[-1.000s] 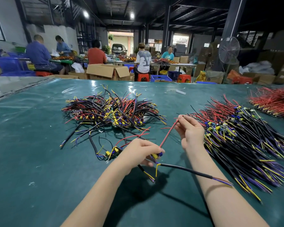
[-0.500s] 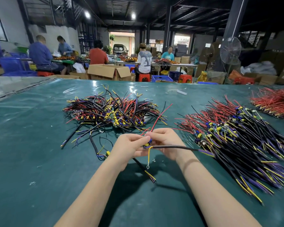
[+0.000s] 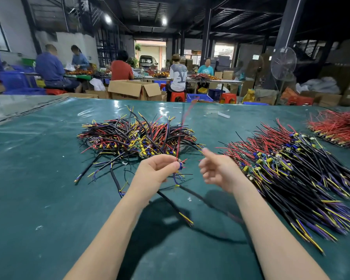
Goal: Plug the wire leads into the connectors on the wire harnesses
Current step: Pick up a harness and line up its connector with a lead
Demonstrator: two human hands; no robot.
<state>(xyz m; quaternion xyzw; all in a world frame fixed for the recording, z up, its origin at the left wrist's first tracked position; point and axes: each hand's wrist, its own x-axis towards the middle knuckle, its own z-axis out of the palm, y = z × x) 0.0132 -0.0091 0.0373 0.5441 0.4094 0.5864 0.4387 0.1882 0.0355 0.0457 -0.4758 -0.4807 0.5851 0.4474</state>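
Observation:
My left hand pinches a wire harness at its small blue and yellow connector. A red wire lead rises from that connector, blurred. The harness's black cable hangs down toward the green table. My right hand is blurred just right of the connector, fingers loosely apart, nothing in it. A tangled pile of harnesses with red leads lies beyond my left hand. A large pile of black harnesses spreads on the right, and a heap of loose red leads lies at the far right.
Another black cable with yellow ends lies under my hands. A small white scrap sits far back on the table. Beyond the table's far edge are cardboard boxes, stools, a standing fan and several seated workers.
My hands were joined at the connector half a second ago. The right hand has let go and moved right. The left hand keeps the harness, and the red lead now stands up from the connector.

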